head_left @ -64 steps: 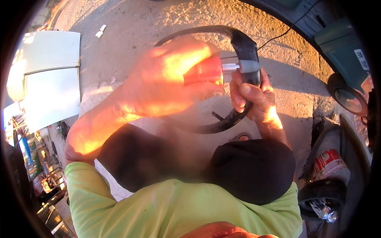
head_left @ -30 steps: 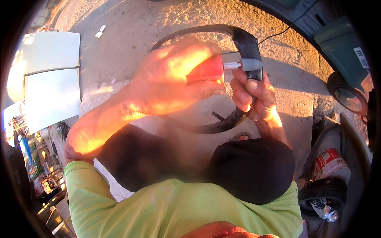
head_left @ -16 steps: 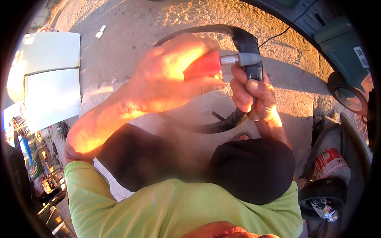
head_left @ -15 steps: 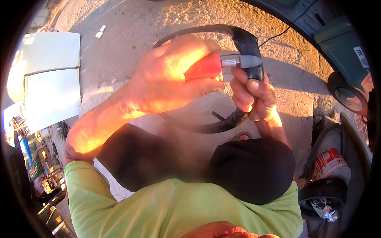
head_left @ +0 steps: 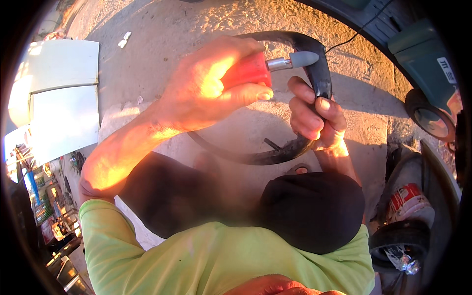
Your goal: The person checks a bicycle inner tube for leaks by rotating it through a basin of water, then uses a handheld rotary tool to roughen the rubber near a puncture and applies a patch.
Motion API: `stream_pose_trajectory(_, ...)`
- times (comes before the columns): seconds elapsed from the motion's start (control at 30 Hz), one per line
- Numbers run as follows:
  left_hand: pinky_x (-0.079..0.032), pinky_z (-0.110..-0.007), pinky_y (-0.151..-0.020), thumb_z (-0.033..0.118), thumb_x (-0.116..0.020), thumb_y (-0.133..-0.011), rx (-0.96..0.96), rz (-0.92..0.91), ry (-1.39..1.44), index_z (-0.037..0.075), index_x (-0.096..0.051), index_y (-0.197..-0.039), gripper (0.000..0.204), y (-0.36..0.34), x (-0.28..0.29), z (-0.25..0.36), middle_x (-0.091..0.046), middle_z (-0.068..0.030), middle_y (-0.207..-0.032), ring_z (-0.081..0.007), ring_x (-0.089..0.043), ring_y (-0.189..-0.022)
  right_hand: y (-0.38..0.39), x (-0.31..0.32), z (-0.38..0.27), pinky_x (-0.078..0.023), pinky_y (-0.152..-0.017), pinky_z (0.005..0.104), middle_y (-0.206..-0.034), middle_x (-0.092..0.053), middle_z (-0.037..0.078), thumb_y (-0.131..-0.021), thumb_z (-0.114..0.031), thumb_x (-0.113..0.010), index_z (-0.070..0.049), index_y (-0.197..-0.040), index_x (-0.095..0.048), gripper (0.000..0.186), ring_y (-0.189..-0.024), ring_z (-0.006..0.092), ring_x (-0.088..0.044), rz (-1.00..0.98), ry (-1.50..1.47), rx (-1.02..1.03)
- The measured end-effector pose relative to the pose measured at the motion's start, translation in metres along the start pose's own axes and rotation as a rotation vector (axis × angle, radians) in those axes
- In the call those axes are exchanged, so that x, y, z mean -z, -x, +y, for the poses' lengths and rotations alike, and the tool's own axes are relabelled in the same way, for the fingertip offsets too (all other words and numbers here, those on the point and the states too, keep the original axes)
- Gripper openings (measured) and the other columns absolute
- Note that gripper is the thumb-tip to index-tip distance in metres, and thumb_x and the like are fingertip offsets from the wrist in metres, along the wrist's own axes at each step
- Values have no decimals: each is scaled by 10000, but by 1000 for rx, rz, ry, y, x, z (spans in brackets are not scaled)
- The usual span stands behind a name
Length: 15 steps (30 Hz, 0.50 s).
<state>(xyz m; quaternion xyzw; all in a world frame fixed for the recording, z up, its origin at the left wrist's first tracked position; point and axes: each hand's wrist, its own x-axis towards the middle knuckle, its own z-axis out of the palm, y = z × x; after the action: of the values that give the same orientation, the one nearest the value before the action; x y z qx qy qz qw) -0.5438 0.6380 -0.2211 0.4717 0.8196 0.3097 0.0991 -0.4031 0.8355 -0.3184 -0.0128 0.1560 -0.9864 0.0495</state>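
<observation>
My left hand point(head_left: 199, 86) is wrapped round a red rotary tool point(head_left: 250, 72), thumb along its near side. A metal shank runs from it to a grey, bullet-shaped grinding stone point(head_left: 303, 59). The stone's tip overlaps a black rubber inner tube point(head_left: 323, 78); whether it touches the rubber I cannot tell. My right hand point(head_left: 319, 118) pinches the tube's right side, thumb on the near face and fingers curled inside the ring. A short valve stem point(head_left: 271, 144) sticks inward at the bottom of the loop. My left hand and forearm hide part of the tube's left side.
Two white panels point(head_left: 64, 120) lie at the left, above cluttered shelves point(head_left: 49, 196). At the right are a green bin point(head_left: 418, 51), a small wheel point(head_left: 432, 118), a red-and-white bucket point(head_left: 410, 201) and a black tyre point(head_left: 398, 238). A thin cable point(head_left: 356, 37) crosses the top right.
The rotary tool has tilted, its stone now farther up the tube and clear of my right fingers. My right hand and that stretch of tube have shifted slightly right.
</observation>
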Motion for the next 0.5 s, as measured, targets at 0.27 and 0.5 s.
stream_pose_trajectory(0.27,-545,-358,-889,272,-894,-802,-32,44,19,47,-653,-1239,547,0,-4,-1,-680,-97,-1112,-253,-675,-1000,-1,-2,-1,-492,-531,201,-1016,-457,3,-975,-136,-663,-71,-1605,-234,765,-659,51,-519,-1,-13,19)
stream_pose_trajectory(0.5,-544,-354,-883,265,-897,-793,-90,13,-23,48,-651,-1243,557,1,-3,6,-675,-106,-1103,-253,-674,-989,0,-11,-8,-416,-572,223,-981,-457,-13,-891,-312,-709,-102,-1199,-458,450,-674,57,-457,91,198,-46)
